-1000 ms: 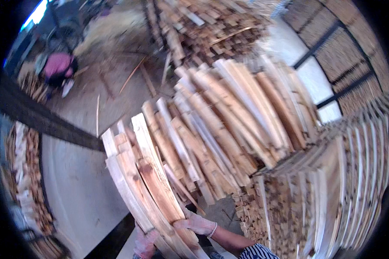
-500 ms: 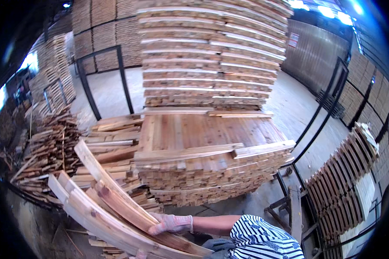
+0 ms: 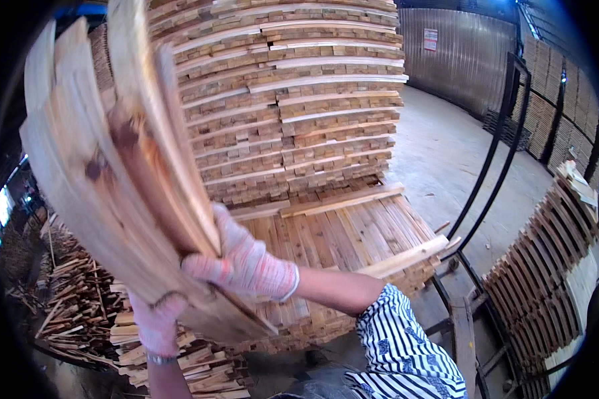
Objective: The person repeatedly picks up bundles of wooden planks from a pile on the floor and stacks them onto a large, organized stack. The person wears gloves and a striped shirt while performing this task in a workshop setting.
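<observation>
A bundle of several wooden boards (image 3: 90, 193) slants upright at the left, with dark knots on its faces. My right hand (image 3: 243, 259), in a pale pinkish knit glove, is closed round the bundle's right edge near its lower end. My left hand (image 3: 158, 320), gloved likewise, grips the boards lower down on the left side; its fingers are partly hidden. Behind the bundle and my right arm lies a flat layer of boards (image 3: 326, 233) on top of a low stack, with loose strips of wood (image 3: 343, 201) laid across it.
A tall stack of layered boards (image 3: 313, 106) rises behind the low one. Loose wood pieces (image 3: 76, 299) are heaped at the left. To the right stand a black metal frame (image 3: 492, 156) and a leaning stack of curved-looking slats (image 3: 542, 259). A corrugated metal wall (image 3: 456, 73) is farther back.
The board bundle has been raised and tipped from a low slant to nearly upright. My right hand has risen with it, and my left hand now shows on the bundle. The view has shifted.
</observation>
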`<control>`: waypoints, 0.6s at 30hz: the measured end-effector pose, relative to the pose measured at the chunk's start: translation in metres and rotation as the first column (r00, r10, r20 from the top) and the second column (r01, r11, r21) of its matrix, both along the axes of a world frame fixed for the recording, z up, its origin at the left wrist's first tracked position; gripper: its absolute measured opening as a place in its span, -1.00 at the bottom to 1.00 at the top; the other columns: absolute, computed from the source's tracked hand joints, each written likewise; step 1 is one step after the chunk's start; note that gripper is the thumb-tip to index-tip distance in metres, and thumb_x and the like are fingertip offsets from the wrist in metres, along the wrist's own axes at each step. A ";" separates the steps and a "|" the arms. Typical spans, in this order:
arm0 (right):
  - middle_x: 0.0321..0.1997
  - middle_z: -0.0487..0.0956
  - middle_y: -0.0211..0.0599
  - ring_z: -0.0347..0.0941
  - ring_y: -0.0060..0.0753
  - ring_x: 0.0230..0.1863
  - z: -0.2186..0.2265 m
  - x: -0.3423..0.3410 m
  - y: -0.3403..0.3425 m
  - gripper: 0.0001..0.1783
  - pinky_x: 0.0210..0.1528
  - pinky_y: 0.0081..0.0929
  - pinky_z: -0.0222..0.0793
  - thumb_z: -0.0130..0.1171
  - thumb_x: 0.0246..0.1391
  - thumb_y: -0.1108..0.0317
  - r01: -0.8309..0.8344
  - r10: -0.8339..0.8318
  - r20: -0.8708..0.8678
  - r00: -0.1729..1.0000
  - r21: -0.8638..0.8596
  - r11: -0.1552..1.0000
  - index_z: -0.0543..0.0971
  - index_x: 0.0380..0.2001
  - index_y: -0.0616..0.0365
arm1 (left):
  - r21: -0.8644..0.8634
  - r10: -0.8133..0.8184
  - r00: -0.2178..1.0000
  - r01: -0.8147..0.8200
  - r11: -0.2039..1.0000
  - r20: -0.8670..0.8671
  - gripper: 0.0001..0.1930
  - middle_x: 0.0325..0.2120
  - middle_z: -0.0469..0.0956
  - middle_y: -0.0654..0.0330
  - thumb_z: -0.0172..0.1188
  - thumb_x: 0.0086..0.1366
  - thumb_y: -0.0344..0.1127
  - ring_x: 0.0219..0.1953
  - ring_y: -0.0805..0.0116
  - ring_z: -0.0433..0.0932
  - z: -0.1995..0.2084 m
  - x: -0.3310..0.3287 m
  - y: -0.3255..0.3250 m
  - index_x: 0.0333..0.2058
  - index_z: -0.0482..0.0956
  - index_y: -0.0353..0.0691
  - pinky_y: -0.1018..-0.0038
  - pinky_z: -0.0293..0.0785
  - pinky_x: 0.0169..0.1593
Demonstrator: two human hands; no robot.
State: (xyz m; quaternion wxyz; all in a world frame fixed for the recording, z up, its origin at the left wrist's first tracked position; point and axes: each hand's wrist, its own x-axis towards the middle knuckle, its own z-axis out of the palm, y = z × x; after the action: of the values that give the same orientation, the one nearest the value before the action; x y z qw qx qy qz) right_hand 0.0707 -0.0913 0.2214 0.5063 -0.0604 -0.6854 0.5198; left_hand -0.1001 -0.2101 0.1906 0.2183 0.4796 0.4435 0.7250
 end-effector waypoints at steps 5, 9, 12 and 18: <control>0.07 0.54 0.07 0.51 -0.13 0.08 0.004 0.024 0.113 0.07 0.13 -0.23 0.42 0.44 -0.08 -0.01 0.286 -0.293 -0.012 0.956 0.253 0.924 0.12 0.34 0.28 | -0.111 -0.083 0.984 0.066 0.992 -0.160 0.05 0.08 0.50 0.13 0.65 -0.11 -0.17 0.07 0.20 0.52 0.014 -0.002 0.112 0.29 0.20 -0.29 0.26 0.51 0.16; 0.24 0.42 0.21 0.41 -0.02 0.25 -0.047 0.020 0.186 0.43 0.27 -0.27 0.31 0.45 -0.11 -0.23 0.213 -0.200 -0.090 0.976 0.186 0.959 -0.23 0.45 0.37 | -0.180 -0.174 0.970 0.142 0.973 -0.173 -0.05 0.05 0.53 0.18 0.63 -0.08 -0.31 0.05 0.23 0.55 -0.007 0.000 0.187 0.27 0.27 -0.23 0.29 0.51 0.16; 0.37 0.28 0.12 0.19 -0.17 0.41 -0.111 0.025 0.216 0.54 0.41 -0.30 0.12 0.52 -0.19 -0.25 0.076 -0.078 0.033 0.996 0.065 0.995 -0.29 0.46 0.38 | -0.222 -0.356 0.935 0.346 0.911 -0.002 -0.05 0.09 0.52 0.21 0.64 -0.11 -0.37 0.09 0.26 0.52 -0.038 0.010 0.213 0.27 0.29 -0.17 0.30 0.50 0.18; 0.38 0.27 -0.02 0.16 -0.22 0.42 -0.179 0.024 0.242 0.43 0.41 -0.30 0.10 0.51 -0.19 -0.27 -0.006 0.008 0.054 0.999 -0.031 1.000 -0.11 0.44 0.35 | -0.299 -0.408 0.913 0.397 0.868 0.027 -0.02 0.11 0.49 0.26 0.65 -0.13 -0.41 0.17 0.31 0.45 -0.075 0.013 0.226 0.28 0.29 -0.13 0.32 0.46 0.23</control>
State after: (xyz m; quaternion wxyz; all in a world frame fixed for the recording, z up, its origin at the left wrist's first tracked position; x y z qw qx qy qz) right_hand 0.0944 0.1512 0.0425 0.4849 -0.0797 -0.6910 0.5301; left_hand -0.0868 0.0156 0.1154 0.4259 0.5364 0.4417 0.5794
